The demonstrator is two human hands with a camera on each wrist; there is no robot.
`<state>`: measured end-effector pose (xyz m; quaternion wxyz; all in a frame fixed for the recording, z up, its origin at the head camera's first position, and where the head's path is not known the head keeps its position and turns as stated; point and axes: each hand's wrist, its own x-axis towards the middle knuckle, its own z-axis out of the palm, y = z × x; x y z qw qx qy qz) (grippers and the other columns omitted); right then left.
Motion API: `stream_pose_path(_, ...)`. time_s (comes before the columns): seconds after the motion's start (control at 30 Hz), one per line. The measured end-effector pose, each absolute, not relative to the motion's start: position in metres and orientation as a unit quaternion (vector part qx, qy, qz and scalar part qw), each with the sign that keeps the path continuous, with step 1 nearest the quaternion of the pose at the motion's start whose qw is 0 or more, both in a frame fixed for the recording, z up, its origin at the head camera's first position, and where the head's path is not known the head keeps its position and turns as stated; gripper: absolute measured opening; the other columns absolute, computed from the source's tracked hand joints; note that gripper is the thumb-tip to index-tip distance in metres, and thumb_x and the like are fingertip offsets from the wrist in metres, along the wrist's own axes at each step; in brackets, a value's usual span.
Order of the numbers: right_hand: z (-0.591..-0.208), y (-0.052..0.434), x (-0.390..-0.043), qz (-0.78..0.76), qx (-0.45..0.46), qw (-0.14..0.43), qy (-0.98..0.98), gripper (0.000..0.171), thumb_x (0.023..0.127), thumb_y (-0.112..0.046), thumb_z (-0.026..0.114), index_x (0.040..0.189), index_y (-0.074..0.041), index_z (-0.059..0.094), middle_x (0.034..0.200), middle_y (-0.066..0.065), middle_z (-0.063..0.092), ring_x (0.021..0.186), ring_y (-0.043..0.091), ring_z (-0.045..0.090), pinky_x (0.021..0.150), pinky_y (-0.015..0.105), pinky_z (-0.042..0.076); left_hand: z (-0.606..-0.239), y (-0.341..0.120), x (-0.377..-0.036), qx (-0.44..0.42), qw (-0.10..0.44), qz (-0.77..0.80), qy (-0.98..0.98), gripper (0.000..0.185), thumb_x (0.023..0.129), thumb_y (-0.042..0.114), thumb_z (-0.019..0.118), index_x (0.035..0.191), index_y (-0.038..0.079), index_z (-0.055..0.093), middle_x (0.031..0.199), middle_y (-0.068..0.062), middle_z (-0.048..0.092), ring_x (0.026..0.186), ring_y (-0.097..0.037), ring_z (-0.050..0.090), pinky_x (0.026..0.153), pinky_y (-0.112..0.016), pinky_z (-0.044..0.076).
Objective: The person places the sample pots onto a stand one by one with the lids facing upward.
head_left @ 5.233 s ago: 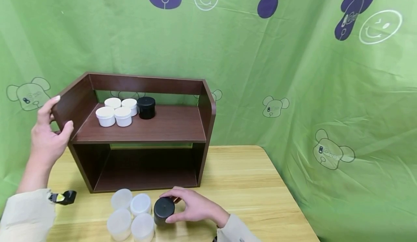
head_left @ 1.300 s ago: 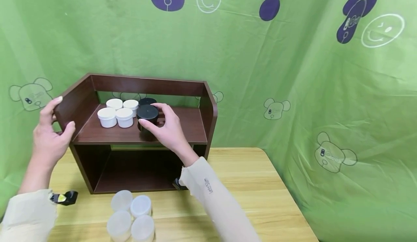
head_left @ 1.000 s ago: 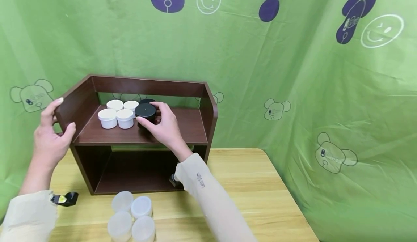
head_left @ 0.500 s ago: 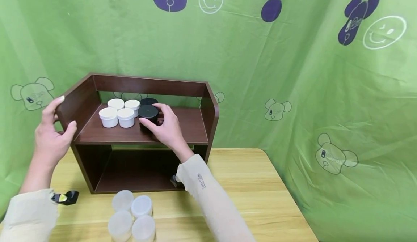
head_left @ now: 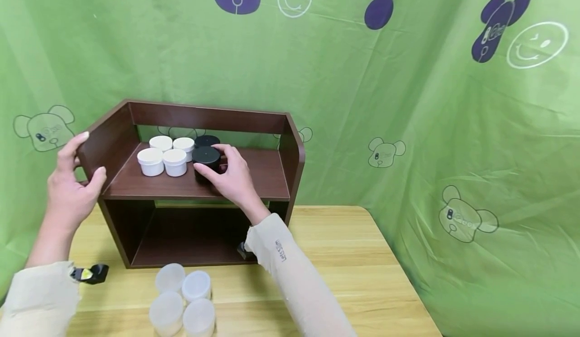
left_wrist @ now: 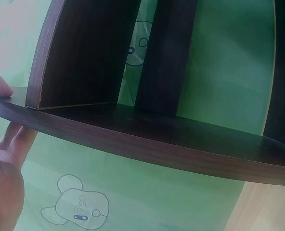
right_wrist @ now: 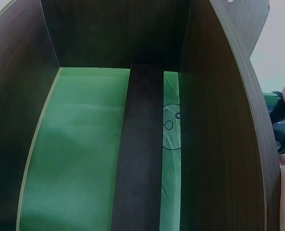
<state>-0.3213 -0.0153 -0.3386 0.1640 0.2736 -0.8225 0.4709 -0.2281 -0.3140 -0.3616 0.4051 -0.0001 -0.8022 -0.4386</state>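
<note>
My right hand holds a black lidded jar on the upper board of a dark brown two-tier shelf, thumb in front and fingers at its right. Right behind it stands a second black jar, partly hidden. Several white lidded jars are grouped to the left. With thumb and fingers on either side, my left hand grips the shelf's left side panel. At the right edge of the right wrist view, the held jar shows beyond the upper board.
Several translucent lidded jars stand together on the wooden table in front of the shelf. The lower compartment is below the upper board. A green printed curtain hangs behind and to the right.
Since the earliest frame, my right hand has lifted the black jar from the table onto the upper board, in front of the other black jar. It has barely shifted lately. My left hand stays put.
</note>
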Motion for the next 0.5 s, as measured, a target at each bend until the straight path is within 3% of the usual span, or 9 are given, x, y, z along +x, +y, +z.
stream_pose_path(0.5, -0.3380, -0.0151, -0.3217, 0.470, 0.267, 0.150, -0.828, 0.060, 0.089, -0.043, 0.080, 0.139, -0.016, 0.061, 0.125, 0.004, 0.063, 0.104, 0.014, 0.063, 0.089, 0.020, 0.057, -0.3621, -0.3157, -0.2275, 0.003, 0.397, -0.443, -0.804, 0.070, 0.094, 0.009, 0.063, 0.157, 0.026, 0.037, 0.133, -0.034, 0.057, 0.101, 0.013, 0.047, 0.065, 0.005, 0.046)
